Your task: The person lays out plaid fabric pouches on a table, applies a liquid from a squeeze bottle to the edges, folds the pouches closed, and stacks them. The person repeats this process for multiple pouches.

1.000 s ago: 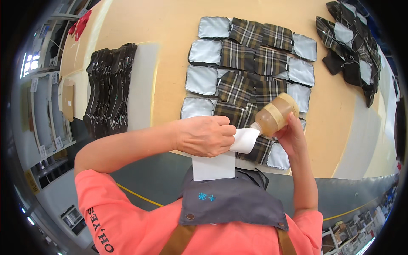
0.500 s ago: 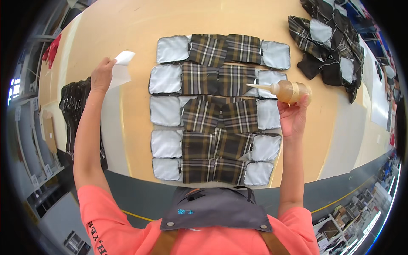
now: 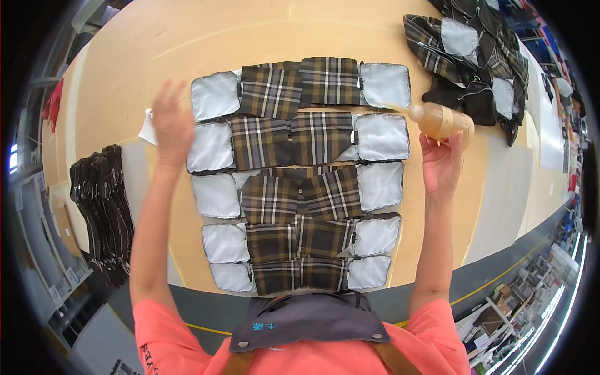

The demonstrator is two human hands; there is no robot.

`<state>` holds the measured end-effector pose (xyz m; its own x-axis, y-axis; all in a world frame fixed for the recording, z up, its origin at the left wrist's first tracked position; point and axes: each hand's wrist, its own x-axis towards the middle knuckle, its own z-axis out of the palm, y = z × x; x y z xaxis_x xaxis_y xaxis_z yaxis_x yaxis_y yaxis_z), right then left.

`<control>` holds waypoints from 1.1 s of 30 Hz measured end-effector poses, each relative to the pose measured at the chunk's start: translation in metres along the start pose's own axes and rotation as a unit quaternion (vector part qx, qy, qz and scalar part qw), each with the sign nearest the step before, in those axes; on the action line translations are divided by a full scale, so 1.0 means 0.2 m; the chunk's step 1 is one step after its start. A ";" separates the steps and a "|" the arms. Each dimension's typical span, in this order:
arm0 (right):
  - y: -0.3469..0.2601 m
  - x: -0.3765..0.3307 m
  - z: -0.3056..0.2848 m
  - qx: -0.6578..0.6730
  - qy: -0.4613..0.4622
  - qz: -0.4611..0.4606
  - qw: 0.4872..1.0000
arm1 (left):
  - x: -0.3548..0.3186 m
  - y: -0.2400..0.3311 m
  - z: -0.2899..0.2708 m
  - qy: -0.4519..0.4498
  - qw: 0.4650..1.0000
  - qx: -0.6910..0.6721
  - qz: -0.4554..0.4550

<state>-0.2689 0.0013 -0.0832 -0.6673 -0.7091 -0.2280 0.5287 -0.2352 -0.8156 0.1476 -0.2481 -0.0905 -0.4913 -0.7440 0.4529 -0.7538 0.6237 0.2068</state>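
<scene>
My right hand (image 3: 442, 165) grips a squeeze bottle (image 3: 442, 122) of amber liquid, held on its side with its pale, narrow nozzle pointing left over the second row of fabric pieces. My left hand (image 3: 173, 128) is blurred by motion, its fingers stretched out and apart, beside the left end of the upper rows. Partly hidden by that hand is a small white sheet (image 3: 148, 130). Between my arms several rows of brown plaid fabric pieces (image 3: 322, 139) lie on the table, with pale grey-white squares (image 3: 383, 137) at both ends of each row.
A heap of dark and plaid sewn pieces (image 3: 459, 37) lies at the far right of the tan table (image 3: 250, 28). Dark stacked pieces (image 3: 103, 206) sit at its left edge, with red cloth (image 3: 53, 100) farther back. Shelving (image 3: 37, 237) stands beyond the left edge.
My left hand has let go of the white sheet, which is now left of it, and moved toward the fabric rows. The bottle has shifted slightly right relative to the rows.
</scene>
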 end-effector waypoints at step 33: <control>0.34 0.51 -0.01 -0.154 -0.052 -0.095 0.982 | 0.09 0.95 0.91 -0.042 0.969 -0.244 -0.002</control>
<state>-0.3015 -0.0861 -0.1625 -0.6728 -0.7397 -0.0130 0.2052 -0.1696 -0.9639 -0.0834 -0.1863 -0.2020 -0.5379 -0.7506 0.3837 -0.4699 0.6448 0.6028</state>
